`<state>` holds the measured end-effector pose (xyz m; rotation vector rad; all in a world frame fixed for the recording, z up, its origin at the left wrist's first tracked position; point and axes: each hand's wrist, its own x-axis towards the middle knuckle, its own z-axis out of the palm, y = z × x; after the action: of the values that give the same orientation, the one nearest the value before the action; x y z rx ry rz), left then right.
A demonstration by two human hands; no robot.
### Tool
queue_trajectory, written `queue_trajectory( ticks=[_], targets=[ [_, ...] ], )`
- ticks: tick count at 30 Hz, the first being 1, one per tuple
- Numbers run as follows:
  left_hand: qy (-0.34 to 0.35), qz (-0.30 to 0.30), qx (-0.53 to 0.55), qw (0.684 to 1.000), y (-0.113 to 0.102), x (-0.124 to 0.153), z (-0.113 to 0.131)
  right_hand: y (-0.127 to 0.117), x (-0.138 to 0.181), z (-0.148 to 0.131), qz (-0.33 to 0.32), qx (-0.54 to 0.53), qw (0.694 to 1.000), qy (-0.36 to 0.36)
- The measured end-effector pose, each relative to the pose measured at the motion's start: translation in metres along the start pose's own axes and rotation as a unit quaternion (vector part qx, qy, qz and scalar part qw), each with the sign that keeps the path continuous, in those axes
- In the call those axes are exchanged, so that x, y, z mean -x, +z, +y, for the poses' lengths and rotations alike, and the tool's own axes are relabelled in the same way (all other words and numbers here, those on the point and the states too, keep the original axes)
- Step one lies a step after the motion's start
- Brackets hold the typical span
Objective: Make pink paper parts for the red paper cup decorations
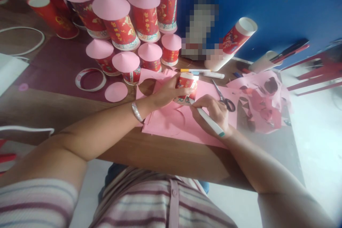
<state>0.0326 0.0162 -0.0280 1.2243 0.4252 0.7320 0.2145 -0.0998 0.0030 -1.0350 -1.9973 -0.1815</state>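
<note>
There, the left hand [170, 91] had curled round a small red-and-white paper cup [185, 82], above pink paper sheets [165, 124]! The right hand's [213, 110] fingers pinched a white, green-ended marker pen [211, 121], tip at the cup's lower white band: decorating, seemingly; the next stroke likely called for steadiness.

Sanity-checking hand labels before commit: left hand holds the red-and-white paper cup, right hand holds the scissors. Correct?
One error: the right hand holds a green-ended white marker, not the scissors, which lie on the pink paper. Head view shows it. Left hand holding the red-and-white paper cup stands.
</note>
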Motion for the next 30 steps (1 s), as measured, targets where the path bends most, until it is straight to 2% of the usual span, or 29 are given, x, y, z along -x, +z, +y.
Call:
queue_trajectory(
  ticks=[14,30],
  targets=[
    [0.002,0.007,0.011,1.000,-0.0018,0.0003,-0.0053,-0.0029,0.0031,0.0014,-0.007,0.033,0.999,0.010],
    [-0.001,0.006,0.013,1.000,-0.0026,-0.0002,-0.0064,-0.0038,0.0019,-0.0016,-0.004,0.012,0.999,0.034]
  ],
)
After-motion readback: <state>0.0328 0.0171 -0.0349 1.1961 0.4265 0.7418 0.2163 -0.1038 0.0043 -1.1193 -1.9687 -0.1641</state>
